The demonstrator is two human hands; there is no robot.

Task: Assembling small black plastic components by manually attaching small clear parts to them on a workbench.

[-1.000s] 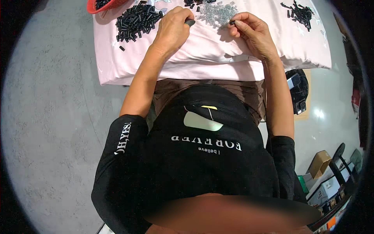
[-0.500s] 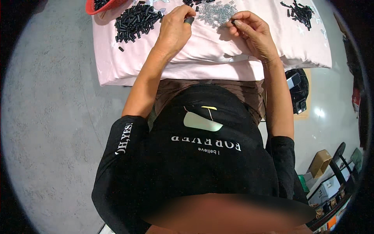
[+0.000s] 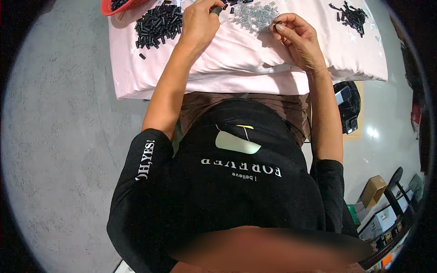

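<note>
My left hand (image 3: 201, 22) reaches to the far edge of the bed-like pink surface, beside a small group of black pieces (image 3: 232, 10). A dark cover with a yellowish edge sits on its thumb. Its fingertips are drawn together; whether a piece is between them is hard to see. A pinch of thumb and fingers on my right hand (image 3: 300, 41) holds a small black piece (image 3: 277, 26), at the right side of a heap of small clear or silvery springs (image 3: 255, 17). Left of my left hand lies a large pile of short black tubes (image 3: 157, 27).
A red basket (image 3: 122, 7) with black pieces stands at the far left corner of the pink cloth (image 3: 246, 68). Another pile of thin black parts (image 3: 350, 19) lies far right. One loose black tube (image 3: 142, 56) rests near the large pile. A black bag-like object (image 3: 348, 107) is below, right.
My left hand has moved away from me, from beside the springs to the black pieces at the far edge. My right hand has shifted slightly right, still pinching its black piece.
</note>
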